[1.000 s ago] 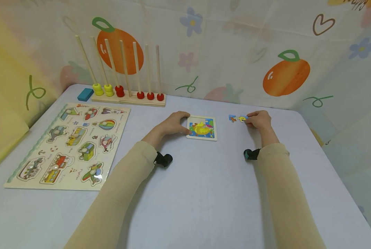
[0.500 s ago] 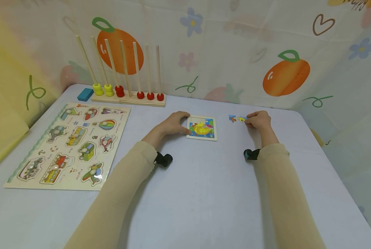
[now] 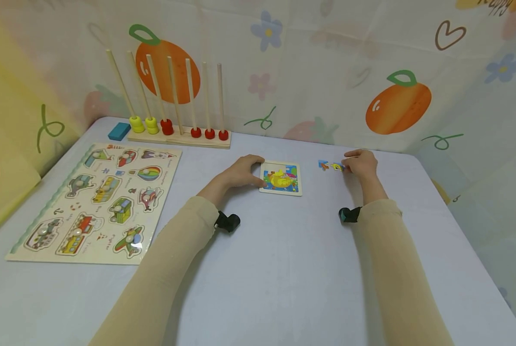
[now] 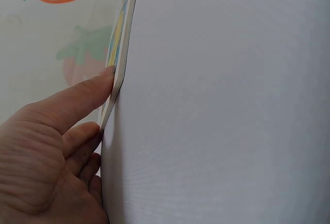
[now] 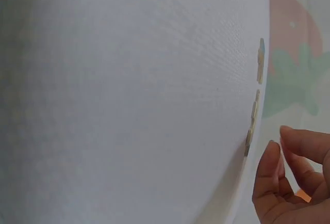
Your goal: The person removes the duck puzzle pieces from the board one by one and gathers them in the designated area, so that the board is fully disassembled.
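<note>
From my head feed: puzzle board [image 3: 286, 191] mid-frame, small, square, pale wooden rim, yellow duck-like figure on blue, bare wood showing upper left. Lies flat; left hand [image 3: 242, 172] holds its left side, thumb on the lower-left. My left wrist feed gets it nearly edge-on, top, left of centre.

Right of it, two loose bits: blue-and-brown piece [image 3: 323, 165], flat, and yellow-and-blue piece [image 3: 337, 166] just beside it. Right hand [image 3: 362, 165] is right at that one; my right wrist feed shows fingertips apart from it. Can't tell if another piece adjoins it.
</note>
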### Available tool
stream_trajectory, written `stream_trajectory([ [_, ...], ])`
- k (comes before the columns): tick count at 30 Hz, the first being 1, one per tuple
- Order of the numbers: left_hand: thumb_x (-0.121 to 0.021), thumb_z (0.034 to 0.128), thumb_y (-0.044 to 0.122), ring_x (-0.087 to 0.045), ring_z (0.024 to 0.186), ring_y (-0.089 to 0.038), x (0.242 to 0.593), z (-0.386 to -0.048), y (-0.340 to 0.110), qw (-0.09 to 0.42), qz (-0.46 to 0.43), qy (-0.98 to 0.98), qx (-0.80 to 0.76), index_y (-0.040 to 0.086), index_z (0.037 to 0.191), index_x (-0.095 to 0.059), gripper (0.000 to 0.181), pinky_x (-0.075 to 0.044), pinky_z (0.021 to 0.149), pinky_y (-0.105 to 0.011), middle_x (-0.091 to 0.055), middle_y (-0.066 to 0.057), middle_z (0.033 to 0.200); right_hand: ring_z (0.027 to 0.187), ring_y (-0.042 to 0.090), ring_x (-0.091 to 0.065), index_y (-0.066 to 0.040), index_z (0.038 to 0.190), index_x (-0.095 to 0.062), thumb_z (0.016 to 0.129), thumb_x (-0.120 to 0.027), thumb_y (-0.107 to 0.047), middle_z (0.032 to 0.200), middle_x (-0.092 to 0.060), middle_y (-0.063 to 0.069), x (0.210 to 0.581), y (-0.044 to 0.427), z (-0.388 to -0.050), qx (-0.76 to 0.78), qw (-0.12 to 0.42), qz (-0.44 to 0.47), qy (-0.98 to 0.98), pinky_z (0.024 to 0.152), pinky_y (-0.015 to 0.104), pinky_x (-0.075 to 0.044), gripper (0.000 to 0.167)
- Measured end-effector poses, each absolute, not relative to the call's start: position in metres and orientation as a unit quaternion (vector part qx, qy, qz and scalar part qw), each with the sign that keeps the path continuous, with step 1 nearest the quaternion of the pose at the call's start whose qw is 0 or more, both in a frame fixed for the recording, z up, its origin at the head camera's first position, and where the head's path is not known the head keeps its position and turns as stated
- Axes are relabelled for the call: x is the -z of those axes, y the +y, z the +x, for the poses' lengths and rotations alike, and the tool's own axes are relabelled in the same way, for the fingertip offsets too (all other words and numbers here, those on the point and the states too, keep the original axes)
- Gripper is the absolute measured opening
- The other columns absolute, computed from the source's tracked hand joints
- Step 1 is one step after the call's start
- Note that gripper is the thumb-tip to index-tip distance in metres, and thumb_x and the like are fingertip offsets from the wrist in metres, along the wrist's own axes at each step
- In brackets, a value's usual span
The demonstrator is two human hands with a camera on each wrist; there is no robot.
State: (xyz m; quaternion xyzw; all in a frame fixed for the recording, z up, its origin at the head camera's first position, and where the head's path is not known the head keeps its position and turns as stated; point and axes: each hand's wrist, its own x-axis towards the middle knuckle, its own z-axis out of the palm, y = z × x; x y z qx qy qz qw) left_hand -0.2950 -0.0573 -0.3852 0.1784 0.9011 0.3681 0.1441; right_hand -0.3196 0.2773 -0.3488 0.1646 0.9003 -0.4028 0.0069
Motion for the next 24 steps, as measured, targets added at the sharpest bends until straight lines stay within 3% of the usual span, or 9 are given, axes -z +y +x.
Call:
stream_trajectory([
  [4, -0.076, 0.0823, 0.024, -0.024, 0.153, -0.03, 0.385, -0.295, -0.057, 0.144, 0.178, 0.901, -0.369, 0.005, 0.148, -0.04, 0.078, -0.019, 0.128, -0.045, -0.035, -0.012, 0.16, 0.06, 0.002, -0.055, 0.001, 0.127, -0.062, 0.092, -0.066, -0.013, 0.083, -0.059, -0.007, 0.347, 0.271, -0.32, 0.431, -0.003, 0.149, 0.89, 0.063, 0.013, -0.052, 0.038],
  [9, -0.076, 0.0824, 0.025, -0.024, 0.153, -0.03, 0.384, -0.295, -0.057, 0.145, 0.177, 0.902, -0.367, 0.005, 0.148, -0.04, 0.078, -0.018, 0.128, -0.046, -0.035, -0.012, 0.16, 0.061, 0.001, -0.056, 0.001, 0.125, -0.063, 0.091, -0.066, -0.013, 0.079, -0.058, -0.011, 0.343, 0.261, -0.318, 0.445, -0.005, 0.12, 0.887, 0.064, 0.016, -0.051, 0.037],
  [16, -0.076, 0.0822, 0.025, -0.024, 0.153, -0.03, 0.385, -0.295, -0.057, 0.145, 0.178, 0.902, -0.366, 0.005, 0.149, -0.04, 0.078, -0.019, 0.128, -0.046, -0.035, -0.012, 0.16, 0.062, 0.001, -0.059, 0.004, 0.126, -0.061, 0.092, -0.066, -0.011, 0.086, -0.058, -0.006, 0.341, 0.246, -0.32, 0.466, 0.017, 0.079, 0.881, 0.063, 0.014, -0.054, 0.038],
  [24, -0.076, 0.0819, 0.025, -0.024, 0.153, -0.03, 0.384, -0.294, -0.058, 0.146, 0.179, 0.901, -0.367, 0.005, 0.149, -0.04, 0.079, -0.019, 0.128, -0.046, -0.035, -0.012, 0.16, 0.061, 0.007, -0.056, 0.005, 0.125, -0.06, 0.092, -0.066, -0.01, 0.079, -0.056, -0.006, 0.346, 0.227, -0.323, 0.476, 0.056, 0.025, 0.877, 0.062, 0.019, -0.051, 0.036],
])
